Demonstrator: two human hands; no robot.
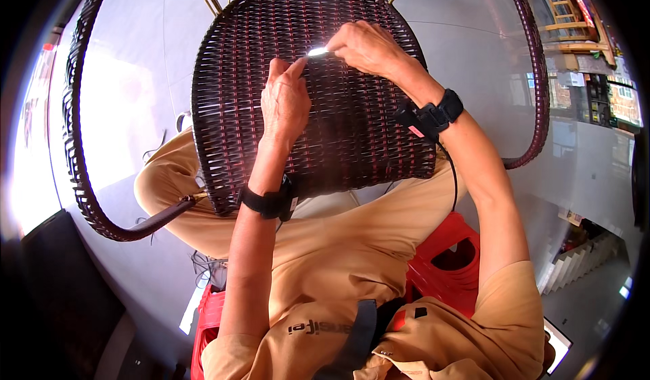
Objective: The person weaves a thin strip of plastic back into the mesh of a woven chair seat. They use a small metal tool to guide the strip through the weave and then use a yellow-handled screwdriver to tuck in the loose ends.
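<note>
A woven wicker chair (308, 122) in dark brown and dark red lies tilted in front of me, its broad panel facing up. My right hand (369, 48) is over the panel's upper right part. Its fingers are pinched on a small, bright, shiny piece (317, 52), whose kind is lost in glare. Just below and left of that piece is my left hand (284, 106), with fingers bent and the index finger reaching to the piece's left end. Whether the left fingers grip a strand is hidden.
Wicker-wrapped curved arms of the chair (78, 136) loop out on both sides. Between my legs and the floor, a red plastic stool (447, 251) shows beneath me. Thin cables (206, 265) lie at the lower left. Bamboo-like furniture (565, 7) stands at the far right.
</note>
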